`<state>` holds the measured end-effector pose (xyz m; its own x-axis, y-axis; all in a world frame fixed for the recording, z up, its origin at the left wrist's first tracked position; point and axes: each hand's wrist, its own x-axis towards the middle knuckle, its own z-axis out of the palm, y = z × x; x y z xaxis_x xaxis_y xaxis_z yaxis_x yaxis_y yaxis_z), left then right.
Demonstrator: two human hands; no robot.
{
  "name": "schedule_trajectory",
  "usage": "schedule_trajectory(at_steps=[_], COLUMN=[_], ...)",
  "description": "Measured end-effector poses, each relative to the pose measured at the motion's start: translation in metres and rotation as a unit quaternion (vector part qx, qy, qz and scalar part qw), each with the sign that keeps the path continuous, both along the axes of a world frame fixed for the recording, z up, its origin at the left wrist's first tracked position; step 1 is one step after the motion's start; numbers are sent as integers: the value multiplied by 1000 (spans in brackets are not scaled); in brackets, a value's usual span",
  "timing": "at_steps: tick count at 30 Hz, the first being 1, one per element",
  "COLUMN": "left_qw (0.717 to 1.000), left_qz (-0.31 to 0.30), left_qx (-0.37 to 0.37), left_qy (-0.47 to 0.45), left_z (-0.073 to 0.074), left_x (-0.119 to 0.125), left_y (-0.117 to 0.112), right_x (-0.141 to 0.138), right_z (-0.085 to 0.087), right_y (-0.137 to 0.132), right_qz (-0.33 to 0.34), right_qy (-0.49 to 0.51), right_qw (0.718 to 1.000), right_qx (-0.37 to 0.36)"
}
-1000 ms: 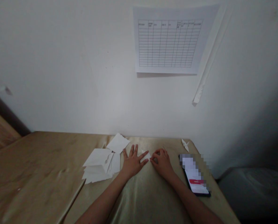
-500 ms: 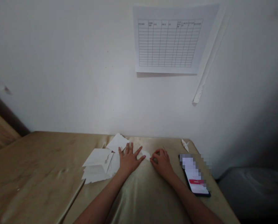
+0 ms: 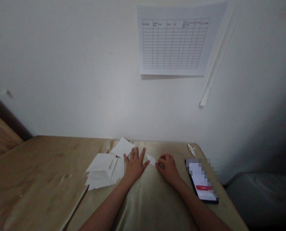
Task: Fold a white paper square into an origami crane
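Note:
My left hand (image 3: pixel 134 165) lies flat on the tan table (image 3: pixel 44 170) with its fingers spread, its thumb beside a small folded white paper (image 3: pixel 151 158). My right hand (image 3: pixel 167 166) rests just to the right of that paper with its fingers curled together at the paper's right corner. Whether those fingers pinch the paper I cannot make out. A loose pile of white paper sheets (image 3: pixel 104 170) lies directly left of my left hand.
A phone (image 3: pixel 202 184) with a lit screen lies near the table's right edge. A small white paper crane (image 3: pixel 191 149) stands at the back right corner. A printed grid sheet (image 3: pixel 175 43) hangs on the white wall close behind the table.
My left hand has slid slightly back and left off the small folded paper, so more of the paper shows. My right hand has hardly moved.

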<state>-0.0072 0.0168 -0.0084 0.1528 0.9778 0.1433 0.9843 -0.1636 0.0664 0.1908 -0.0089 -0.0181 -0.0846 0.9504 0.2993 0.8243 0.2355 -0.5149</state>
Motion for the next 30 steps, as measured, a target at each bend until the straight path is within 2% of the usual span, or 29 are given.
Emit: schedule_trajectory(at_steps=[3, 11, 17, 30], left_qw=[999, 991, 993, 999], left_qz=[-34, -123, -103, -33], left_qx=[14, 42, 37, 10], left_qy=[-8, -30, -38, -10], left_z=[1, -10, -11, -10], left_x=[3, 10, 12, 11], left_y=[-4, -13, -15, 0], right_x=[4, 7, 5, 5], right_z=[0, -2, 0, -2], right_y=[0, 4, 3, 6], right_qz=[15, 20, 23, 20], right_qy=[21, 36, 32, 11], right_qw=[1000, 999, 999, 1000], right_qx=[-5, -13, -12, -14])
